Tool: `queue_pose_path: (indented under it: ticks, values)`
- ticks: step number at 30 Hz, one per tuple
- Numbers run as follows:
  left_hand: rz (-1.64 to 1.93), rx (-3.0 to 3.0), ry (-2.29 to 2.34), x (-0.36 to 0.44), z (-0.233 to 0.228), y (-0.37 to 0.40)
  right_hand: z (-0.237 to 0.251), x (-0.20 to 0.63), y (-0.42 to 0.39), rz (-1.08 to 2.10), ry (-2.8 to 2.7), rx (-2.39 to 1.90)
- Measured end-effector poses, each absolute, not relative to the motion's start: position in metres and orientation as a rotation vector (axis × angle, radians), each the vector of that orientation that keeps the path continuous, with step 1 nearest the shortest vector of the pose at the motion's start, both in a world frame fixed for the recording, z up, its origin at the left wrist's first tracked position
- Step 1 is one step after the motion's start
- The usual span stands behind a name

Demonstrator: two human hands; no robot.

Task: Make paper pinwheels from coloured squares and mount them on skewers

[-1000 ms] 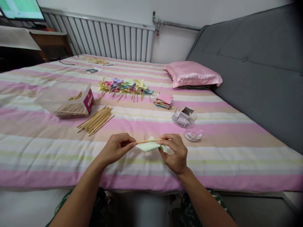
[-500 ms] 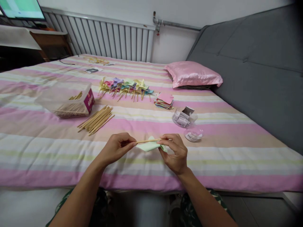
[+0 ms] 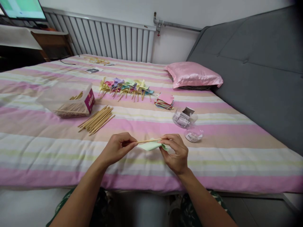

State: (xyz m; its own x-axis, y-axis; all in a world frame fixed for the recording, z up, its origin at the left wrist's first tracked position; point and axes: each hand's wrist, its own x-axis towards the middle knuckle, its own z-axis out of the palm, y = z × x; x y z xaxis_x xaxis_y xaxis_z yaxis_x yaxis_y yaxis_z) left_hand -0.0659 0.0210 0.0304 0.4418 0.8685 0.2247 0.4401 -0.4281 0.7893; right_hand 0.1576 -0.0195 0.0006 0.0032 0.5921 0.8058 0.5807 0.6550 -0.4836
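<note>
Wooden stick (image 3: 149, 141) lies level between both hands over the near edge of the bed (image 3: 35, 151), with a pale green paper (image 3: 151, 146) folded just under it; the left hand (image 3: 117, 148) pinches the stick's left end with closed fingertips, and the right hand (image 3: 176, 153) is closed on the stick's right end and the paper's edge; farther up the bed lie a loose bundle of sticks (image 3: 96, 119) and a clear box (image 3: 68, 100) toward the left edge, a row of finished paper pinwheels (image 3: 125, 86) mid-bed, a stack of coloured paper squares (image 3: 164, 101), two small clear containers (image 3: 187, 121), and a pink pillow (image 3: 193, 75) at the right edge.
</note>
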Motion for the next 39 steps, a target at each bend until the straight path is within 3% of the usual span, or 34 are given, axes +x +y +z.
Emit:
queue_pose_path:
  ticks: [39]
  values:
    - [0.853,2.029,1.073,-0.0664,0.03,0.0197,-0.0025,0.1545,-0.0214,0.001,-1.619,-0.997]
